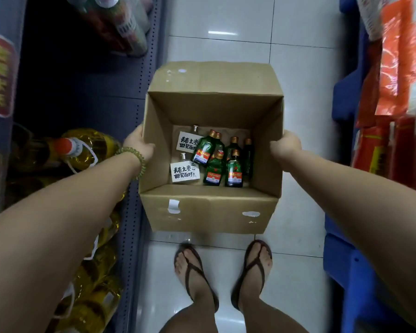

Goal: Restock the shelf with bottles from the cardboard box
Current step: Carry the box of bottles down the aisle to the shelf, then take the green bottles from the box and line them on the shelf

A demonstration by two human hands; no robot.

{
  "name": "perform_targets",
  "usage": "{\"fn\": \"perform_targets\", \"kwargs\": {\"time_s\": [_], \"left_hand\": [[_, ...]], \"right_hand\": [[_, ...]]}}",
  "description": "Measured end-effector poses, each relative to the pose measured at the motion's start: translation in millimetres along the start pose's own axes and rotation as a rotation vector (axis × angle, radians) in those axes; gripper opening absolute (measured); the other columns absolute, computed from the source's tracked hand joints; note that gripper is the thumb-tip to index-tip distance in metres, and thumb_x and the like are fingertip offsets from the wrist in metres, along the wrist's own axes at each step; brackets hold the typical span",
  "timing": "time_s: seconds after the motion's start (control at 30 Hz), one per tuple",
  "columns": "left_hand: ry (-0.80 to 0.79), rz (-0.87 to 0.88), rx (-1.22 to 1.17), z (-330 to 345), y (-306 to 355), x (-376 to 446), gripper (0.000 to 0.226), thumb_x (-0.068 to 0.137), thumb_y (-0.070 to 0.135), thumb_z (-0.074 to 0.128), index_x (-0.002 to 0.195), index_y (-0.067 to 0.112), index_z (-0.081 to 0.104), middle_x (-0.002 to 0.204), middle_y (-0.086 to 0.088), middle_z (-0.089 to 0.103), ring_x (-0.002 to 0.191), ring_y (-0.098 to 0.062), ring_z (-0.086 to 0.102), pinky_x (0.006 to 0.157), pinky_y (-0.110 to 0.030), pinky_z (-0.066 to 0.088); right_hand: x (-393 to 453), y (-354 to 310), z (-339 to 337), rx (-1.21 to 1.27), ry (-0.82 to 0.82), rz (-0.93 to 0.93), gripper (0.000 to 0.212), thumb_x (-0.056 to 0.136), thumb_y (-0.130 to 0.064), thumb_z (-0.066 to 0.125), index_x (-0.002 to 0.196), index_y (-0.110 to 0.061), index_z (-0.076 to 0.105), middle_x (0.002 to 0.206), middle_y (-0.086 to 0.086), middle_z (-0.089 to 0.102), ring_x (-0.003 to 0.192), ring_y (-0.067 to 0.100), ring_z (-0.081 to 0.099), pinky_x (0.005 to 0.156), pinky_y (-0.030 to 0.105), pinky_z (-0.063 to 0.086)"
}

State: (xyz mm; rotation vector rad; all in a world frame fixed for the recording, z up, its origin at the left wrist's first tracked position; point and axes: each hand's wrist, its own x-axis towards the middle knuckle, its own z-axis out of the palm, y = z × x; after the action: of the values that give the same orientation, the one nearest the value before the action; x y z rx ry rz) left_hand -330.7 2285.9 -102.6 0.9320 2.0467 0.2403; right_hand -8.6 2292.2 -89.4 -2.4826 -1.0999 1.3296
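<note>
An open cardboard box (211, 207) is held above the tiled aisle floor. My left hand (138, 146) grips its left wall and my right hand (285, 144) grips its right wall. On the box bottom stand and lean several small green bottles (234, 170) with gold caps and red-and-blue labels. To their left lie two clear bottles with white labels bearing black writing (185, 173). The dark metal shelf (130, 75) runs along the left of the aisle.
Large yellow oil jugs (87, 145) sit on the low left shelf, and clear bottles (123, 22) stand further along it. Blue crates (346, 92) and red packaged goods (399, 68) line the right side. My feet in sandals (197, 272) stand just behind the box.
</note>
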Motion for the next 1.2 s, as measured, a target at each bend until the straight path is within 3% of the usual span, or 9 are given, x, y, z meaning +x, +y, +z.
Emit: {"fn": "perform_targets", "kwargs": {"time_s": [0.1,0.27,0.43,0.6,0.77,0.87,1.0,1.1,1.2], "left_hand": [[-0.006,-0.009,-0.006,0,-2,6,0.049,0.089,0.006,0.054,0.132,0.027,0.045,0.128,-0.005,0.058,0.103,-0.018,0.053,0.078,-0.032,0.044],[-0.029,-0.015,0.002,-3,-2,3,0.048,0.090,0.005,0.053,0.131,0.029,0.046,0.128,-0.005,0.058,0.114,-0.026,0.055,0.089,-0.041,0.046],[-0.026,0.023,0.029,4,-3,8,0.051,0.089,0.005,0.054,0.133,0.028,0.045,0.126,-0.004,0.060,0.111,-0.023,0.055,0.082,-0.030,0.041],[-0.021,0.038,0.049,5,-9,6,0.050,0.089,0.007,0.054,0.133,0.029,0.044,0.124,-0.004,0.061,0.102,-0.019,0.056,0.080,-0.031,0.044],[-0.031,0.001,0.021,8,-19,4,0.055,0.089,0.007,0.054,0.138,0.026,0.039,0.129,-0.006,0.058,0.118,-0.027,0.054,0.102,-0.039,0.043],[-0.019,-0.001,-0.006,10,-24,5,0.054,0.089,0.007,0.054,0.138,0.025,0.040,0.130,-0.005,0.058,0.117,-0.026,0.055,0.096,-0.035,0.044],[-0.020,0.009,0.032,11,-23,0,0.073,0.087,0.016,0.061,0.146,0.032,0.021,0.143,-0.008,0.046,0.127,-0.031,0.047,0.103,-0.043,0.042],[0.140,0.129,0.211,4,-16,-17,0.101,0.079,0.035,0.068,0.148,0.028,-0.004,0.159,-0.004,0.007,0.145,-0.028,0.012,0.117,-0.050,0.015],[0.243,0.454,0.271,1,1,-47,0.087,0.081,0.033,0.063,0.147,0.033,0.007,0.158,0.004,0.011,0.144,-0.014,0.008,0.116,-0.042,0.006]], "right_hand": [[2,-6,5,-0.026,0.004,-0.008,0.026,0.088,-0.006,0.048,0.110,-0.004,0.060,0.110,0.021,0.062,0.103,0.040,0.059,0.088,0.044,0.052],[-8,5,12,-0.006,0.016,0.043,0.021,0.088,-0.004,0.046,0.102,-0.009,0.060,0.095,0.016,0.059,0.099,0.039,0.060,0.079,0.038,0.052],[-10,17,19,0.027,0.066,0.089,0.022,0.091,-0.008,0.045,0.108,-0.009,0.059,0.100,0.014,0.059,0.101,0.039,0.059,0.083,0.043,0.051],[-12,14,17,0.031,0.033,0.102,0.027,0.095,-0.013,0.048,0.121,-0.008,0.055,0.119,0.018,0.060,0.109,0.038,0.056,0.092,0.044,0.049],[-8,9,11,-0.017,0.031,0.058,0.028,0.094,-0.010,0.048,0.120,-0.007,0.057,0.119,0.020,0.060,0.110,0.039,0.056,0.092,0.043,0.049],[-6,11,15,-0.015,0.039,0.052,0.029,0.095,-0.011,0.047,0.122,-0.008,0.056,0.121,0.019,0.060,0.111,0.038,0.056,0.092,0.042,0.048],[-10,16,14,0.011,0.003,0.046,0.055,0.092,-0.027,0.058,0.141,-0.012,0.037,0.140,0.014,0.049,0.127,0.036,0.047,0.100,0.040,0.042],[-31,15,5,0.008,0.138,-0.129,0.091,0.080,-0.040,0.071,0.150,-0.022,0.015,0.153,0.005,0.032,0.139,0.027,0.033,0.109,0.037,0.033],[-61,8,-5,-0.089,0.266,-0.490,0.076,0.083,-0.029,0.069,0.146,-0.025,0.025,0.149,0.000,0.038,0.137,0.017,0.035,0.110,0.028,0.028]]}}
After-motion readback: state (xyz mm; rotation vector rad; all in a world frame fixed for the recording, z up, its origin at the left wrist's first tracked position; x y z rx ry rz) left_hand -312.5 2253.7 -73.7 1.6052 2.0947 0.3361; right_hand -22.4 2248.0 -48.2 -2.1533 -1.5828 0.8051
